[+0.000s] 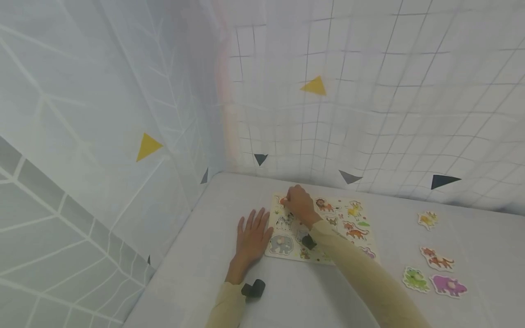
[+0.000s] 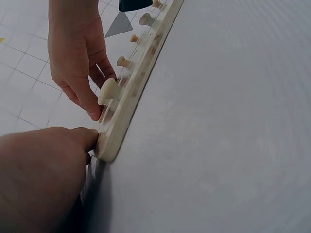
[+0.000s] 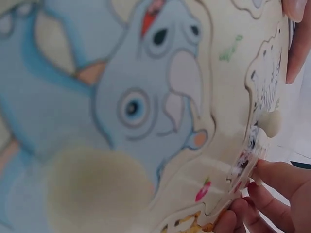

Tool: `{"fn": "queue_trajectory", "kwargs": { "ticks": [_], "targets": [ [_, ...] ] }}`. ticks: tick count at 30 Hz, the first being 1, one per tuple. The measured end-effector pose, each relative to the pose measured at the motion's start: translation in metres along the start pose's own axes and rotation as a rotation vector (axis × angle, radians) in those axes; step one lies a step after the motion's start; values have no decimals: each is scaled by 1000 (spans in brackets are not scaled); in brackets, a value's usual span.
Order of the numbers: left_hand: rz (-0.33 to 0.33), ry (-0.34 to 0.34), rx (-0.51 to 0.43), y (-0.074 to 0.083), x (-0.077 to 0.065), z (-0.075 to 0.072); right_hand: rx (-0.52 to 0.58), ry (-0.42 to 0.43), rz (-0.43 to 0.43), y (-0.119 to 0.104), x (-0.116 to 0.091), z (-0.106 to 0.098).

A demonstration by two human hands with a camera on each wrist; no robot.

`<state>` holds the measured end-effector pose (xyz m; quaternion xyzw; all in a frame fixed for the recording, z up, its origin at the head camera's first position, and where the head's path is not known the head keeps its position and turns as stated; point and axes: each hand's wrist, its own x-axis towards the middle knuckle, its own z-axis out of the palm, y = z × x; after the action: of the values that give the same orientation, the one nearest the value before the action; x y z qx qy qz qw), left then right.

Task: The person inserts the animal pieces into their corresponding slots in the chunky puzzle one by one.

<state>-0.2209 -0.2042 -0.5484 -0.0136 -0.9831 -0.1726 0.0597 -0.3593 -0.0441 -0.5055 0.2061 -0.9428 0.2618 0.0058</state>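
Observation:
A wooden animal puzzle board (image 1: pixel 342 260) lies on the white table. My right hand (image 1: pixel 301 205) is over its top-left corner, where thumb and fingers pinch a small puzzle piece (image 1: pixel 283 201) with some orange on it; the fingers hide most of it. The right wrist view shows the fingers (image 3: pixel 279 177) low against the board. My left hand (image 1: pixel 252 237) lies palm down with fingers spread, its fingertips at the board's left edge. Beside them sit a zebra piece (image 1: pixel 283 222) and a grey elephant piece (image 1: pixel 280 245). A knobbed blue-grey animal piece (image 3: pixel 131 102) is close to the right wrist camera.
Right of the board lie loose pieces: a yellow animal (image 1: pixel 428 220), an orange animal (image 1: pixel 437 259), a green frog (image 1: pixel 415 279) and a purple hippo (image 1: pixel 448 286). A grid-patterned white curtain (image 1: pixel 369 114) hangs behind the table, another patterned one (image 1: pixel 102 150) at left.

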Motion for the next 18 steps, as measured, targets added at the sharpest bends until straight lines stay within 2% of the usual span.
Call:
{"fn": "queue_trajectory", "kwargs": {
  "ticks": [6, 18],
  "targets": [
    [-10, 0, -13, 1, 0, -3, -17, 0, -24, -3, -5, -5],
    [-40, -55, -7, 6, -2, -8, -56, -12, -26, -3, -8, -7]
  ]
}}
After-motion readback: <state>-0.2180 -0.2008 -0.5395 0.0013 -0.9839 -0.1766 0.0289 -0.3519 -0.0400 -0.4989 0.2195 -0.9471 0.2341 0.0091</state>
